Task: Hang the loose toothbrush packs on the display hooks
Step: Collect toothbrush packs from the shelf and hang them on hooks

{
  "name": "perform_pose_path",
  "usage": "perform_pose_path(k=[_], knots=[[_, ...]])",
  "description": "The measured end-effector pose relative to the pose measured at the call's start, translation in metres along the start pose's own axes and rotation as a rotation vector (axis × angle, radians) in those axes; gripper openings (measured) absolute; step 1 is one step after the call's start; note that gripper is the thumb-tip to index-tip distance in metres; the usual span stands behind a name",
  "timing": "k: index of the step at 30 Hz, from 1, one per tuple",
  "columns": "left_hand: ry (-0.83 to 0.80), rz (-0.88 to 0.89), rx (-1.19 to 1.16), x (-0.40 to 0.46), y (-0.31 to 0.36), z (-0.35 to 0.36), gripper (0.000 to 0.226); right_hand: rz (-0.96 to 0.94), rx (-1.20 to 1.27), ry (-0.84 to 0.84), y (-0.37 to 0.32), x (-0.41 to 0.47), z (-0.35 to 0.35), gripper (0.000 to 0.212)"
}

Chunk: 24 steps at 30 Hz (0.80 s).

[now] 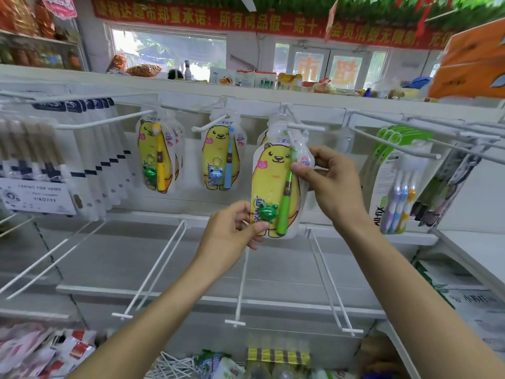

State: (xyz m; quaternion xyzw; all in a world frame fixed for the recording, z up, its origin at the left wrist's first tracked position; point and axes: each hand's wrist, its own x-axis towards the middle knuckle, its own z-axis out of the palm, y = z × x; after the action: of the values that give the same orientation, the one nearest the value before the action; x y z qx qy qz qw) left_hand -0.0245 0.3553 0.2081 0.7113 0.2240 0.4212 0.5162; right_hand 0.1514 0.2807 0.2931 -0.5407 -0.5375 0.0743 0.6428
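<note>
I have the bear-printed toothbrush pack [276,184] up at the middle hook [296,124], roughly centre of my view, with its top edge right at the hook's tip near twelve o'clock of the pack. My right hand [332,179] pinches the pack's upper right edge at about two o'clock, thumb on the front, fingers [318,154] curled behind; my left hand [232,231] pinches the lower left corner at about seven o'clock, just beside the green frog charm [269,212]. I cannot tell whether the hang hole is already over the wire, since the clear plastic top blurs against the hook. The risk, I judge, is letting go too soon: if the hole has only caught the tip, the pack would slide off and drop toward the lower shelf [153,258] at six o'clock. Pulling down with my left while the right pushes could also tear the thin tab. Other bear packs [157,157] hang at nine o'clock.
</note>
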Motion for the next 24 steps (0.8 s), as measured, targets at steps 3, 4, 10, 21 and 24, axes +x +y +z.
perform_pose_path(k=[3, 4, 10, 21, 24], knots=[[-0.002, 0.012, 0.042, 0.019, -0.006, 0.004, 0.016, 0.032, -0.022, 0.001, 0.014, 0.019, 0.0, 0.019], [-0.001, 0.018, 0.053, 0.026, -0.008, 0.004, 0.015, 0.037, -0.031, -0.001, 0.018, 0.025, 0.0, 0.018], [-0.001, -0.004, 0.081, 0.062, -0.02, 0.003, 0.01, 0.053, -0.089, -0.013, 0.037, 0.054, 0.004, 0.016], [0.036, 0.008, 0.147, 0.071, -0.042, 0.013, 0.007, 0.106, -0.224, 0.013, 0.045, 0.059, -0.001, 0.046], [-0.01, -0.005, 0.307, 0.053, -0.052, 0.006, 0.008, 0.129, -0.283, 0.055, 0.046, 0.047, -0.003, 0.035]])
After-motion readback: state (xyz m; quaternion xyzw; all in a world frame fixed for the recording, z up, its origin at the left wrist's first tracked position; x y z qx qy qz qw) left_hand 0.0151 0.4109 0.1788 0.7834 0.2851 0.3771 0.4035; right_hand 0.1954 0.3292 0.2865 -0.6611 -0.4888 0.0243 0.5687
